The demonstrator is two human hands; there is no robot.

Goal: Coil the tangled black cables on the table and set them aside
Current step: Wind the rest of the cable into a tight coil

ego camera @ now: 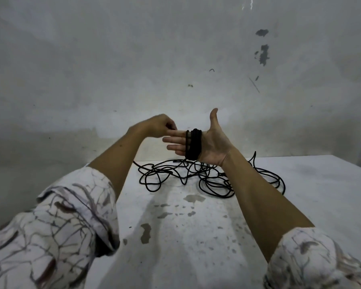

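Observation:
My right hand (211, 142) is raised above the table, palm toward me, fingers straight and pointing left, thumb up. A black cable coil (193, 143) is wound in several turns round its four fingers. My left hand (158, 125) hovers just left of those fingertips with its fingers curled; whether it pinches the cable is hidden by the hand itself. A loose tangle of black cable (175, 174) lies on the white table (196, 226) below both hands, and a strand runs up from it to the coil.
The table top is stained with grey patches. Its back edge lies just behind the tangle, its left edge runs diagonally under my left forearm. A stained grey-white wall (175, 59) stands behind. More cable loops (277, 180) lie right of my right forearm.

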